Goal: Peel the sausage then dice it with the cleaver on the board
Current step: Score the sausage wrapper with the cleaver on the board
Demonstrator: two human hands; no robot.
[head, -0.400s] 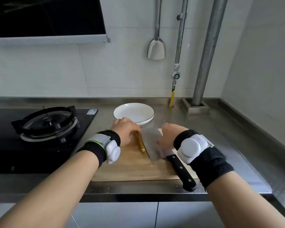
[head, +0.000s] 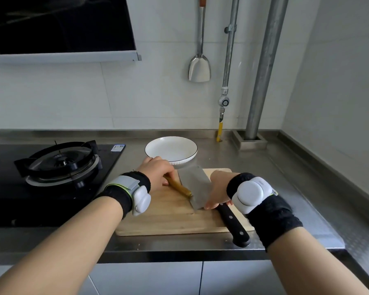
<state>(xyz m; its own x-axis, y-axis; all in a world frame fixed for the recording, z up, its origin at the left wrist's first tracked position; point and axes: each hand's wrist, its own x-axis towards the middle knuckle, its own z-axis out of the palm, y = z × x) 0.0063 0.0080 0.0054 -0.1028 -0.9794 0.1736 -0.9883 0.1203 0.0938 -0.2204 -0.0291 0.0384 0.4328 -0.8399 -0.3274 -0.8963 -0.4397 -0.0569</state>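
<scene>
1. Diagonally across the wooden board (head: 168, 220) lies the golden-brown sausage (head: 180, 188), with its near end touching the cleaver (head: 197, 185)
2. The left hand (head: 156, 172) grips the sausage's far end, fingers curled over it
3. The right hand (head: 218, 188) holds the cleaver where blade meets handle; its fingers are mostly hidden behind the blade, and the black handle juts free past the board's near edge
4. The grey blade stands tilted on the board between the two hands
5. Black wristbands (head: 126, 195) with white devices sit on both wrists
6. Just behind the board, a white plate (head: 170, 149) rests on the steel counter (head: 290, 188); a gas stove (head: 60, 162) is to the left, and a metal spatula (head: 199, 67) hangs on the wall
</scene>
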